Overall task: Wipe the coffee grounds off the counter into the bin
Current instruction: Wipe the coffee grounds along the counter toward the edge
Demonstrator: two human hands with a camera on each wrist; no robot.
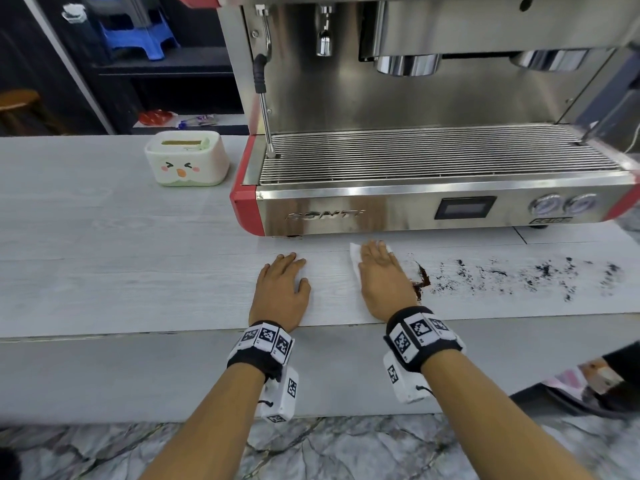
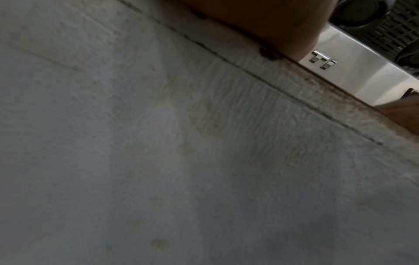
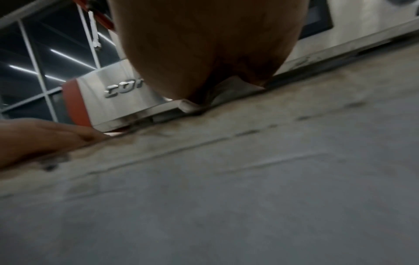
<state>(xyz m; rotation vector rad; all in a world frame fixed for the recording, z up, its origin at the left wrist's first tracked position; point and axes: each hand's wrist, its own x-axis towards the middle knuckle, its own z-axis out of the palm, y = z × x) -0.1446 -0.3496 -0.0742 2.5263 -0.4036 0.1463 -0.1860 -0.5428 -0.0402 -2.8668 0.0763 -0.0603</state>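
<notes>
Dark coffee grounds [image 1: 502,277] lie scattered in a band on the pale wood-grain counter [image 1: 121,254], with a denser brown clump [image 1: 422,280] at its left end. My right hand [image 1: 379,268] lies flat, fingers straight, pressing a white tissue [image 1: 355,259] onto the counter just left of that clump. In the right wrist view the tissue [image 3: 229,91] shows under the palm. My left hand [image 1: 285,271] rests flat on the counter to the left, holding nothing. A small white bin with a duck face [image 1: 187,161] stands at the back left, its lid slot facing up.
A steel espresso machine with red corners [image 1: 415,206] fills the back of the counter right behind my hands; its steam wand [image 1: 266,126] hangs at its left. The counter's front edge [image 1: 138,336] runs under my wrists. A sandalled foot [image 1: 588,382] shows at the lower right.
</notes>
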